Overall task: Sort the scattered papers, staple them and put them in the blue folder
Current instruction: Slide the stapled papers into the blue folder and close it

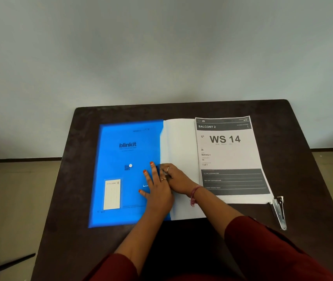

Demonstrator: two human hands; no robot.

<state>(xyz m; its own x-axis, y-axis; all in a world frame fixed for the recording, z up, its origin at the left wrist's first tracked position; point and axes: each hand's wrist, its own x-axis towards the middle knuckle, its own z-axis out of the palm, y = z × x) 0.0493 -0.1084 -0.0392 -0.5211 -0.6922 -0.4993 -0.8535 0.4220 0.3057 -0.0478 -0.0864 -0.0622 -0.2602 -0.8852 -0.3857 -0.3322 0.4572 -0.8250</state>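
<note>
Your left hand point(157, 189) presses flat, fingers spread, on the blue folder point(125, 175). Your right hand point(176, 179) pinches its flap at the edge. The papers point(230, 159) lie just right, long axis away from you, nearer that hand.

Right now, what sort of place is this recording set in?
Probably an office or a plain work room: a dark desk against a bare wall, with a blue folder, printed papers and a stapler on it.
</note>
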